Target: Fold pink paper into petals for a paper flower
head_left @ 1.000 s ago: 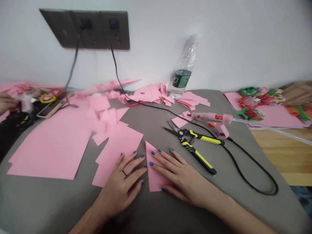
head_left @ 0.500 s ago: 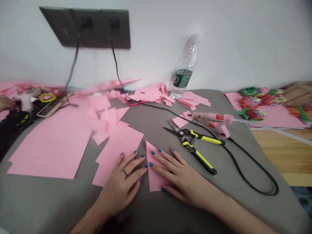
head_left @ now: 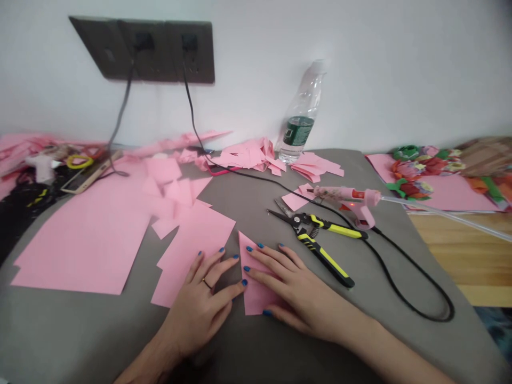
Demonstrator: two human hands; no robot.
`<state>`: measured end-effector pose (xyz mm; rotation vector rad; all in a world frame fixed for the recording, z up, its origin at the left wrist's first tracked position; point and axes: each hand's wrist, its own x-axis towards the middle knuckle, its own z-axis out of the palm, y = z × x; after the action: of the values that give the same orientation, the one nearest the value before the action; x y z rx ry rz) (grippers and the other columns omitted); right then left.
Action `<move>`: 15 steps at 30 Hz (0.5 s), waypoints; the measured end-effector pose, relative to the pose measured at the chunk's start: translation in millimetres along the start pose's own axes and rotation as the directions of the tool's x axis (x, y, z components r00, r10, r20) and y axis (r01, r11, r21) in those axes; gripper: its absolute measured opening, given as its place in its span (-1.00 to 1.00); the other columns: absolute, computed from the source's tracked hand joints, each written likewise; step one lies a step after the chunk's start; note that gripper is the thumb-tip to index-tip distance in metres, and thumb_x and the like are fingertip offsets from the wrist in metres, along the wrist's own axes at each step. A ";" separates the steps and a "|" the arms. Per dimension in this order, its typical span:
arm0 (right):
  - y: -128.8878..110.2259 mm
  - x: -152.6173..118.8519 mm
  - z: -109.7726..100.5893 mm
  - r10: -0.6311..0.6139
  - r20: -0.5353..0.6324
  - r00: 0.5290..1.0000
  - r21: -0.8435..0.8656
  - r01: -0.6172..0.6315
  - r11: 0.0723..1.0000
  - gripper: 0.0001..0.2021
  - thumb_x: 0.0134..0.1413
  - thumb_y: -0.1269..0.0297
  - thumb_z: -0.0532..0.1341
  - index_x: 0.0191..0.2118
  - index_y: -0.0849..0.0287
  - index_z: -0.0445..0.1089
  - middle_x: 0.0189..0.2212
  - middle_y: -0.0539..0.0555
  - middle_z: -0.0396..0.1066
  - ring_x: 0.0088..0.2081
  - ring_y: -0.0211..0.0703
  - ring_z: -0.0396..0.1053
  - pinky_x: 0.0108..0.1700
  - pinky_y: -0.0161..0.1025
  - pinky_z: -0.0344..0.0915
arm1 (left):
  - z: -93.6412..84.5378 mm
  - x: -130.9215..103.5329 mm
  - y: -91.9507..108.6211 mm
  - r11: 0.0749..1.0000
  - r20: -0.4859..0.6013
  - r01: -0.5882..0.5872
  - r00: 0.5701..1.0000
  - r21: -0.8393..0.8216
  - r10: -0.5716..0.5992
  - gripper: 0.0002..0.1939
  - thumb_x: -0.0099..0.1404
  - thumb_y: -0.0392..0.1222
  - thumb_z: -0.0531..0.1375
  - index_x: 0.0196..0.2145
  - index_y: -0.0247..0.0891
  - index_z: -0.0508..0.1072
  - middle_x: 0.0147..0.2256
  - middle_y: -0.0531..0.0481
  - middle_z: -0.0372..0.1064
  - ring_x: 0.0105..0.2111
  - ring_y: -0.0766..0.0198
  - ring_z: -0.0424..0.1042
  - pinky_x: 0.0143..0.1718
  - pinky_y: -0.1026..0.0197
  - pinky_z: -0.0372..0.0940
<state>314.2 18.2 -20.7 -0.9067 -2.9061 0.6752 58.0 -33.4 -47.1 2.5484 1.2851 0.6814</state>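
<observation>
A folded piece of pink paper (head_left: 253, 300) lies on the grey table, its pointed corner toward the wall. My right hand (head_left: 294, 288) rests flat over its right part, fingers spread, hiding much of it. At its left edge, my left hand (head_left: 210, 298) touches the paper with the tip of one finger; the other fingers are stretched out and a ring shows on one. Under and beside the left fingers is a stack of pink sheets (head_left: 196, 234). Black-and-yellow pliers (head_left: 316, 234) lie beyond my right hand, handles apart.
A pink glue gun (head_left: 352, 200) with a lit red light and a trailing black cable lies at right. A water bottle (head_left: 298, 130) leans on the wall among paper scraps. Large pink sheets (head_left: 92, 240) and a phone (head_left: 86, 176) are at left; paper flowers (head_left: 424, 165) at far right.
A finger of my left hand has slid slightly down along the paper's left edge. My right hand stays in place on the paper.
</observation>
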 end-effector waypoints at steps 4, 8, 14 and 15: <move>-2.8 10.7 -10.3 0.017 -0.022 1.000 0.034 -0.017 0.999 -0.39 0.18 0.28 0.26 0.33 0.18 0.22 0.43 0.26 0.01 0.35 0.24 0.05 0.29 0.29 0.11 | 0.3 0.2 0.5 1.000 -0.006 -0.009 1.000 -0.003 0.009 -0.61 0.35 -0.43 0.09 0.02 -0.08 0.51 0.16 -0.06 0.42 0.24 -0.08 0.19 0.22 -0.35 0.11; -4.1 17.1 -15.9 0.017 -0.047 0.999 0.039 -0.015 0.999 -0.45 0.21 0.22 0.25 0.28 0.25 0.28 0.39 0.27 0.09 0.29 0.23 0.11 0.27 0.23 0.16 | 0.1 0.6 0.6 1.000 -0.005 -0.006 1.000 0.002 0.006 -0.59 0.35 -0.44 0.09 0.03 -0.08 0.50 0.21 -0.14 0.34 0.25 -0.10 0.17 0.19 -0.39 0.14; -0.3 22.3 -17.8 0.023 -0.054 0.998 0.054 -0.020 0.998 -0.45 0.25 0.15 0.23 0.30 0.23 0.24 0.40 0.25 0.09 0.35 0.20 0.06 0.31 0.25 0.09 | -0.1 2.2 0.3 1.000 0.003 0.007 1.000 -0.013 -0.007 -0.59 0.34 -0.43 0.10 0.01 -0.06 0.52 0.16 -0.13 0.38 0.22 -0.10 0.21 0.18 -0.42 0.16; 1.2 23.4 -18.0 0.025 -0.051 0.998 0.059 -0.022 0.998 -0.44 0.26 0.13 0.22 0.31 0.22 0.23 0.40 0.25 0.08 0.38 0.20 0.03 0.33 0.27 0.05 | -0.1 2.3 0.3 1.000 0.003 0.007 1.000 -0.015 -0.007 -0.59 0.34 -0.44 0.10 0.01 -0.06 0.52 0.16 -0.13 0.38 0.22 -0.10 0.21 0.18 -0.43 0.16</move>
<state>298.1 38.9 -7.3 -0.9394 -2.8192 0.7231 59.3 -31.7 -46.2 2.5310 1.2830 0.6824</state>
